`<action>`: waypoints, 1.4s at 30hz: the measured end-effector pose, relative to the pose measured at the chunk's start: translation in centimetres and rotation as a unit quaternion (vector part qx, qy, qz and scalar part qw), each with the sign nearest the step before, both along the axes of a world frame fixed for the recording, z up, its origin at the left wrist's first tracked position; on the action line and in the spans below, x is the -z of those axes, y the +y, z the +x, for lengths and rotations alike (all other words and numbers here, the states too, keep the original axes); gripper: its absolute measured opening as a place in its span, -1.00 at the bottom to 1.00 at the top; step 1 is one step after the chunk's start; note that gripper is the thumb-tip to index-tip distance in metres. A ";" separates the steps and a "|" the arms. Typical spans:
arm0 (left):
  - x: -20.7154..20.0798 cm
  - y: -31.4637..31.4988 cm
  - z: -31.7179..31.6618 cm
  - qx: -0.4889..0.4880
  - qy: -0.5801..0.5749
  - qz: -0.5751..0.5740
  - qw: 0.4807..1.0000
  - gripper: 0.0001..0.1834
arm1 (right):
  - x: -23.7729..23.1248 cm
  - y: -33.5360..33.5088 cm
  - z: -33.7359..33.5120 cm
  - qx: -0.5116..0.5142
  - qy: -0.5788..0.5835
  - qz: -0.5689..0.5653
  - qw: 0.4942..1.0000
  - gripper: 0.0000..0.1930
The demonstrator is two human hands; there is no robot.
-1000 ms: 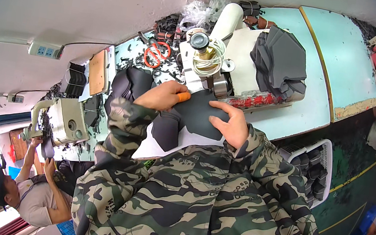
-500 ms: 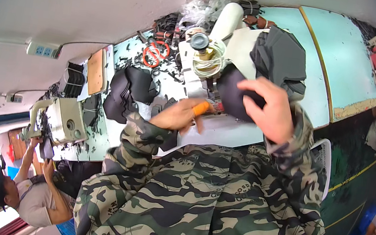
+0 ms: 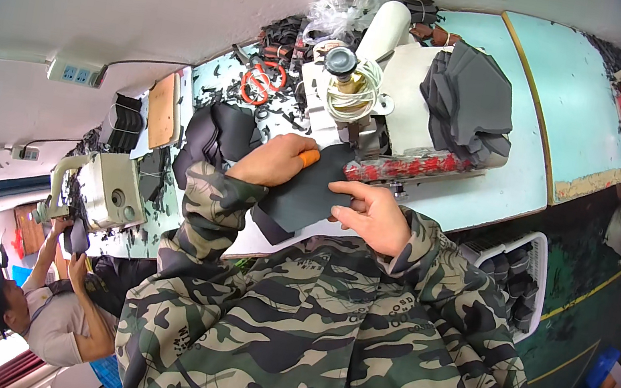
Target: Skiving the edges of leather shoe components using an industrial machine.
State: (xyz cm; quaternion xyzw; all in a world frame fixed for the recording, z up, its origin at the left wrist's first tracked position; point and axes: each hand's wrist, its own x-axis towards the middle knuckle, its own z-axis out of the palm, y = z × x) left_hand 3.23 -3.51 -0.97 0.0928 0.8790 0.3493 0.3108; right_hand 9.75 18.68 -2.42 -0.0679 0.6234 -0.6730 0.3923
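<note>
A flat dark grey sheet piece (image 3: 300, 199) lies in front of the machine, its far end close to the machine's working head. My left hand (image 3: 277, 159), with an orange cover on one finger, rests on the piece's left side, fingers together. At its right edge my right hand (image 3: 376, 214) pinches the piece between thumb and fingers. The cream machine (image 3: 399, 119) carries a dark round knob (image 3: 340, 61) and a coil of white cord (image 3: 352, 95). On its right part sits a stack of dark grey cut pieces (image 3: 471, 102). Its worn red front edge (image 3: 410, 168) is beside my right hand.
More dark pieces (image 3: 216, 134) lie left of my left hand. Orange-handled scissors (image 3: 263, 82) lie among black scraps. A white basket (image 3: 527, 285) of dark pieces stands at the right. On the far left, a co-worker (image 3: 57, 308) handles a dark piece at another machine (image 3: 109, 193).
My right hand has come down and to the left from the machine. The dark piece now lies flat between both hands. My left hand has moved slightly up and left.
</note>
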 end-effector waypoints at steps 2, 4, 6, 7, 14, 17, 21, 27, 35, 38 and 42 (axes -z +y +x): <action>-1.0 0.6 -1.1 0.053 0.036 -0.041 0.997 -0.72 | -0.6 -0.3 0.4 0.039 0.048 -0.017 0.998 -0.57; -1.3 2.8 -2.8 0.068 0.043 -0.070 0.994 -0.69 | 0.1 0.4 1.2 0.120 0.079 0.005 0.990 -0.57; -0.7 3.1 -3.0 0.070 0.080 -0.052 0.993 -0.70 | 1.0 1.5 1.1 0.203 0.110 0.027 0.973 -0.56; -0.4 2.9 -2.7 0.046 0.068 -0.031 0.996 -0.70 | 1.4 2.2 0.6 0.223 0.080 0.012 0.971 -0.56; 4.8 -2.4 1.2 -0.129 0.250 -0.077 0.956 -0.80 | -4.6 8.1 -5.0 0.255 0.351 0.111 0.894 -0.82; 7.3 -6.7 6.1 0.044 0.206 -0.270 0.940 -0.74 | -5.9 13.7 -9.6 0.251 0.601 0.237 0.721 -0.74; 9.7 -7.4 7.2 0.081 0.125 -0.256 0.955 -0.70 | -2.0 16.0 -9.4 0.129 0.626 0.435 0.635 -0.63; 9.6 -7.1 7.4 0.097 0.183 -0.249 0.946 -0.74 | -3.5 8.5 -2.8 0.186 0.475 0.190 0.839 -0.78; 3.1 -4.2 5.6 0.143 0.015 -0.093 0.985 -0.81 | 1.4 3.5 -0.2 -0.066 0.409 -0.059 0.908 -0.75; -1.1 0.2 2.8 0.095 -0.068 0.142 0.983 -0.80 | 2.9 2.8 0.2 -0.128 0.286 0.012 0.949 -0.73; -0.7 -1.1 1.5 -0.065 -0.178 0.091 0.978 -0.79 | 3.0 0.9 -0.4 0.105 0.190 0.074 0.973 -0.70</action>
